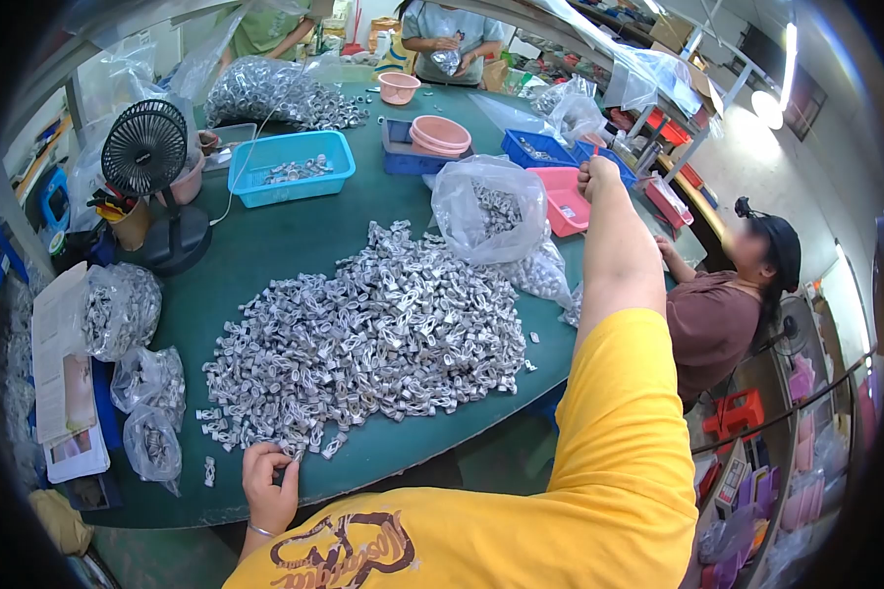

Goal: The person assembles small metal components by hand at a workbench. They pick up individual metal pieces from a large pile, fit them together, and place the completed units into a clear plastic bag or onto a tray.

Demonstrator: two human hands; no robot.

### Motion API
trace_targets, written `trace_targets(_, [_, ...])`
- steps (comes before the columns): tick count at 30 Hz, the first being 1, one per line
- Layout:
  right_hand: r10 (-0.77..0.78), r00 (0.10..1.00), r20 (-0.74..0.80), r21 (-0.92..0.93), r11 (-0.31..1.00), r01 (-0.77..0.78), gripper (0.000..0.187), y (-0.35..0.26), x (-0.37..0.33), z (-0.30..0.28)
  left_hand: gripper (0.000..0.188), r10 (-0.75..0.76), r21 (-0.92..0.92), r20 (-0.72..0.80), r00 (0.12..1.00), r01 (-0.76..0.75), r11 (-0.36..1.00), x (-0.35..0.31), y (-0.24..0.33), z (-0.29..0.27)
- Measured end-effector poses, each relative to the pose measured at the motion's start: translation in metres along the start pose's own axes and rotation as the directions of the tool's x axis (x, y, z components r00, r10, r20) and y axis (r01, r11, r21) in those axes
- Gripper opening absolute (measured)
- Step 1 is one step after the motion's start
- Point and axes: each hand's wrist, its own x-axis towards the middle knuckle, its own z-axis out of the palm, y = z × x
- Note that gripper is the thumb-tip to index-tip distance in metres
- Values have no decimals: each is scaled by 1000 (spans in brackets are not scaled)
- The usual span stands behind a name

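**Silver parts on a green tabletop**

Silver metal pieces (363, 329) lie in a big heap in the middle of the green tabletop (285, 240). At the near edge, the left hand (268, 481) rests on the tabletop with its fingers bent, touching the closest pieces of the heap; I cannot tell if it pinches one. Farther away, the right hand (597, 177) is lifted above the far right side, closed in a fist, well apart from the heap. Just to the left of this hand stands a clear plastic bag (489, 211) with more pieces, and a pink tray (565, 201) is beside it. Behind, a blue basket (290, 167) and a black fan (147, 152) stand.
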Motion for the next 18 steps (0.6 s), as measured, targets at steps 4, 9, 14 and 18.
trace_targets(4, [-72,997,22,70,995,71,15,-1,6,-10,12,14,-1,6,1000,-14,1000,0,1,1])
trace_targets(9, [-51,999,11,54,997,50,16,2,-2,-9,12,22,-9,5,1000,-22,1000,-1,-1,1])
trace_targets(14, [41,999,-22,64,997,-39,30,3,-7,3,12,15,-12,-15,1000,-15,1000,-1,0,-1])
trace_targets(18, [73,994,-83,194,979,-56,21,2,8,7,15,44,-16,-22,999,-45,999,1,2,-1])
